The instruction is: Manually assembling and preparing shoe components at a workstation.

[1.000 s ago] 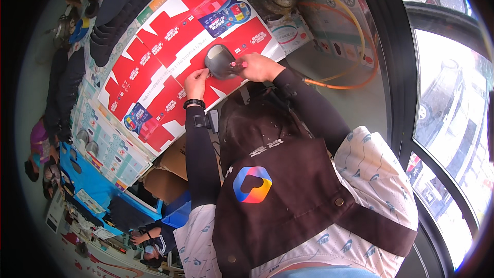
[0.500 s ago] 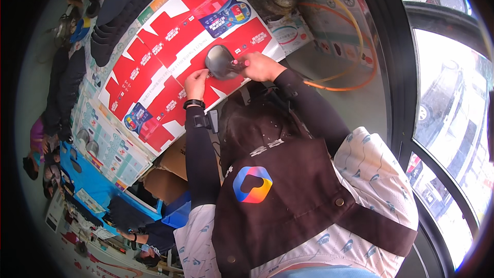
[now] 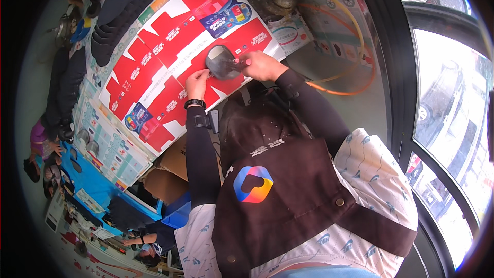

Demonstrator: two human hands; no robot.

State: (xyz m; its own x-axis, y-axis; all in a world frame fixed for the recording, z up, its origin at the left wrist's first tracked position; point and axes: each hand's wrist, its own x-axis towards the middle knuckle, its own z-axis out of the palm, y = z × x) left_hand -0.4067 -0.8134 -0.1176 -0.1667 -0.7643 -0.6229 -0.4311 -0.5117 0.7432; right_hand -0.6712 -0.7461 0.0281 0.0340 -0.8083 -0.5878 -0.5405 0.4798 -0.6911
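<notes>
A dark grey, rounded piece [image 3: 220, 55] with a pale shiny patch on its upper side is held just over a red and white printed cardboard sheet [image 3: 190, 64]. My left hand [image 3: 196, 84] pinches at its lower left edge, thumb and finger together. My right hand [image 3: 263, 66] is closed at its right side, around something with small red ends [image 3: 247, 62]. Fingers and blur hide what this red-ended thing is. A black band circles my left wrist, and dark sleeves cover both forearms.
Stacked dark, sole-shaped pieces [image 3: 123, 7] lie at the far left of the table. Yellow and orange hoses [image 3: 360, 36] loop at the right, near a dark-framed window [image 3: 404, 72]. Cardboard boxes [image 3: 167, 180] and a blue bin [image 3: 179, 211] stand below left. Other people work farther left.
The grey piece has tilted slightly, so its pale patch shows larger and brighter. Both my hands stay almost in place. Two people in the background have moved their arms.
</notes>
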